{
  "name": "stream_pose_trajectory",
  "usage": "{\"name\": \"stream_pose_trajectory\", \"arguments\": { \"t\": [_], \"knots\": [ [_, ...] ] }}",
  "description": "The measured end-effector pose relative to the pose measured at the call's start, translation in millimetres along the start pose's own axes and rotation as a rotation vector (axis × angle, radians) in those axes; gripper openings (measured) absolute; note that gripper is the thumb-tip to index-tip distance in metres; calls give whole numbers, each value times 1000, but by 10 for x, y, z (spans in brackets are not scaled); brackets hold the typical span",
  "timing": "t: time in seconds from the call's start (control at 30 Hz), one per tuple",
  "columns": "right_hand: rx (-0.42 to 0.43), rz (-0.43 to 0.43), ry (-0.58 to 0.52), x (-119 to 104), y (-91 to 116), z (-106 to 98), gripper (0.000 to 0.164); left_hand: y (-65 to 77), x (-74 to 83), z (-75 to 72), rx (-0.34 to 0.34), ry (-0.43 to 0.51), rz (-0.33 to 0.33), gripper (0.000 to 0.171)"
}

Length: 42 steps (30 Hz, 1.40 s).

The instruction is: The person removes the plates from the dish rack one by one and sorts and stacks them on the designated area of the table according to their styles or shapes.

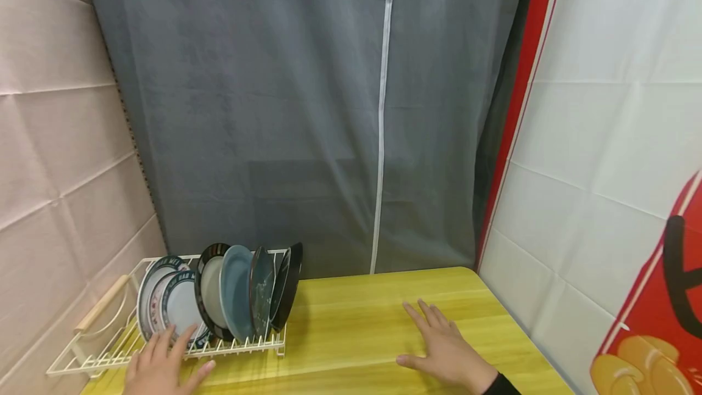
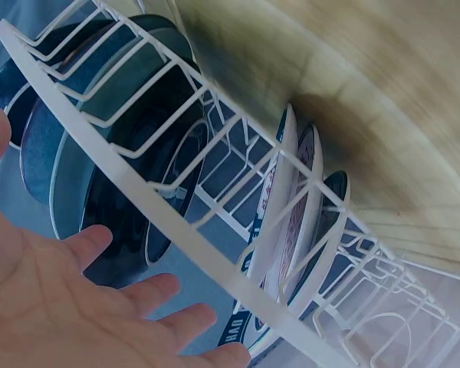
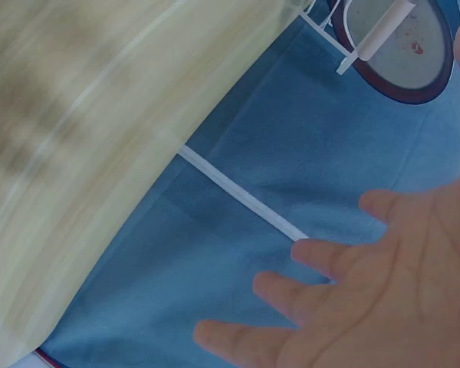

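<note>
A white wire dish rack (image 1: 230,349) stands on the left of the table, with several plates upright in it. White plates with green lettered rims (image 1: 183,306) lean at its left. To their right come a black-rimmed plate (image 1: 211,288), a blue plate (image 1: 237,291), a dark teal plate (image 1: 262,291) and a black dish (image 1: 287,285). My left hand (image 1: 161,361), fingers spread, is at the rack's front edge, overlapping the white plates in the head view. Over the right part of the table my right hand (image 1: 444,349) has its fingers spread and holds nothing.
The yellow wood-grain table (image 1: 351,322) runs back to a grey curtain (image 1: 274,139) with a white strip. A wooden handle (image 1: 102,303) sits at the rack's left end. White fabric walls flank both sides, the right one (image 1: 592,139) bearing a red print.
</note>
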State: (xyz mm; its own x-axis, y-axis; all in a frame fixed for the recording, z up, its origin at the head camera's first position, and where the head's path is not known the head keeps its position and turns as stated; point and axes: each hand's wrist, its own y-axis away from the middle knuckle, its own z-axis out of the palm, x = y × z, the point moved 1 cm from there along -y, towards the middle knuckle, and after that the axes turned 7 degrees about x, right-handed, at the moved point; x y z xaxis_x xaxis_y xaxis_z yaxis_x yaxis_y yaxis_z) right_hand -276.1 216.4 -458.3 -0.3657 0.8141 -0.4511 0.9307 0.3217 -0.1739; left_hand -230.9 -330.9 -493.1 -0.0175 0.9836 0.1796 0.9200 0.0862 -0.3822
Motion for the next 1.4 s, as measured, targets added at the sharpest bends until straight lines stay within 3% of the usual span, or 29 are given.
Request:
{"name": "stream_pose_trajectory", "arguments": {
  "t": [0.37, 0.6, 0.93, 1.17, 1.4],
  "knots": [
    [-18, -45, -38, -127, 45, 13, 109, -90, -66, -207, 114, 74, 14, 71],
    [-11, -59, -27, -203, 24, 29, 109, -207, -149, -324, 198, 146, 4, 65],
    [-8, -81, -47, -270, 36, 85, 110, -340, -421, -242, 341, 223, -29, 60],
    [-14, -88, -39, -310, 41, 100, 109, -432, -563, -194, 354, 267, -58, 65],
    [-14, -100, -27, -316, 65, 105, 107, -539, -655, -193, 426, 291, -74, 64]
  ]
}}
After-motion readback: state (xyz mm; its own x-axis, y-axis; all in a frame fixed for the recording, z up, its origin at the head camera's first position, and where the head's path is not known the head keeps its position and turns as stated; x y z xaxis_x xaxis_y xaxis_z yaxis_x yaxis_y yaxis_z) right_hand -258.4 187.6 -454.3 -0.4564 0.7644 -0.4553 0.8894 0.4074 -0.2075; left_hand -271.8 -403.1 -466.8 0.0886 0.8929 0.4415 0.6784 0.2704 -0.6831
